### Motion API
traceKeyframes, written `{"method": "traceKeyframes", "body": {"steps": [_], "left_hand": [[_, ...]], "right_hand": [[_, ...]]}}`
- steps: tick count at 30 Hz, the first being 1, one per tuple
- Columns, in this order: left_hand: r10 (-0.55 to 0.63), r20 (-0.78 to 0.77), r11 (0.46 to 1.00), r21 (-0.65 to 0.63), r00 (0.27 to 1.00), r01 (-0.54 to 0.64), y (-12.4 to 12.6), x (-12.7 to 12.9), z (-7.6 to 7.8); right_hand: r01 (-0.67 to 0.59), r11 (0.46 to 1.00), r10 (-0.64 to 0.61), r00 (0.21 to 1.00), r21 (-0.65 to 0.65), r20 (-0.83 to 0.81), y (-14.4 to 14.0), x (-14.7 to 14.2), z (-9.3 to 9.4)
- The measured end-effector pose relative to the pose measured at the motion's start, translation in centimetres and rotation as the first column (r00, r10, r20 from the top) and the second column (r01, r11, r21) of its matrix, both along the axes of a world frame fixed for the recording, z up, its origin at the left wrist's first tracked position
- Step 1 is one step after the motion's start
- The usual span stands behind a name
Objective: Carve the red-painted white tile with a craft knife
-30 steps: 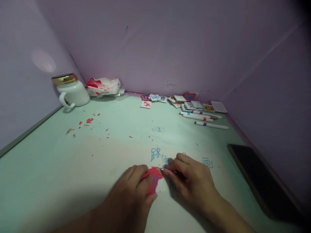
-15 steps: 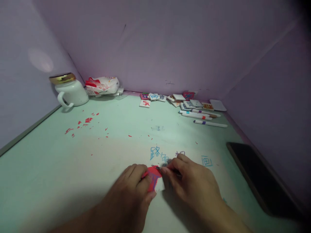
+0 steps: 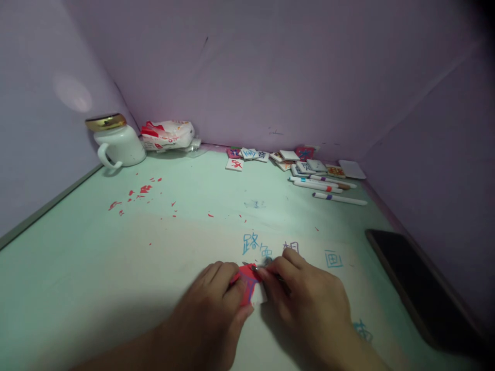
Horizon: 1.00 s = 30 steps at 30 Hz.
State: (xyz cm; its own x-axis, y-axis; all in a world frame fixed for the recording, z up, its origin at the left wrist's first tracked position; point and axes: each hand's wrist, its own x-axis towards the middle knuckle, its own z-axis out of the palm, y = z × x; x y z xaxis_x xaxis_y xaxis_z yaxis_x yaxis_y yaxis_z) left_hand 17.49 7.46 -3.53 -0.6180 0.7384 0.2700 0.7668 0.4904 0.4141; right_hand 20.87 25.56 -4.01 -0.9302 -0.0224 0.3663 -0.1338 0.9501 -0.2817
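My left hand (image 3: pixel 211 309) presses a small white tile with a red and blue painted face (image 3: pixel 249 288) against the pale green tabletop (image 3: pixel 116 268). My right hand (image 3: pixel 309 304) pinches a thin metal-tipped tool (image 3: pixel 260 267) whose tip rests on the tile's upper edge. Both hands meet at the lower middle of the view. Blue handwritten characters (image 3: pixel 251 242) sit on the surface just beyond my fingers, with another character (image 3: pixel 333 258) to the right.
A white mug with a gold lid (image 3: pixel 116 141) and a red-and-white packet (image 3: pixel 168 135) stand at the back left. Several painted tiles (image 3: pixel 278 159) and markers (image 3: pixel 328 188) lie at the back right. A dark phone (image 3: pixel 410 281) lies at the right. Red flakes (image 3: pixel 143 193) scatter on the left.
Both hands have slid slightly toward me with the tile, uncovering more of the blue characters. The grip on tile and tool is unchanged.
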Motion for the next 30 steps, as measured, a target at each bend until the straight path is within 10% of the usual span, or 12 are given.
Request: {"method": "traceKeyframes", "body": {"steps": [21, 30], "left_hand": [[-0.024, 0.007, 0.999, 0.048, 1.000, 0.023, -0.4, -0.1, -0.2], [0.035, -0.070, 0.995, 0.094, 0.997, -0.029, -0.5, 0.0, -0.4]], "right_hand": [[-0.270, 0.950, 0.284, 0.956, -0.155, 0.078, 2.9, -1.1, -0.4], [-0.043, 0.914, 0.031, 0.999, -0.403, -0.036, 2.5, -0.7, -1.0]]}}
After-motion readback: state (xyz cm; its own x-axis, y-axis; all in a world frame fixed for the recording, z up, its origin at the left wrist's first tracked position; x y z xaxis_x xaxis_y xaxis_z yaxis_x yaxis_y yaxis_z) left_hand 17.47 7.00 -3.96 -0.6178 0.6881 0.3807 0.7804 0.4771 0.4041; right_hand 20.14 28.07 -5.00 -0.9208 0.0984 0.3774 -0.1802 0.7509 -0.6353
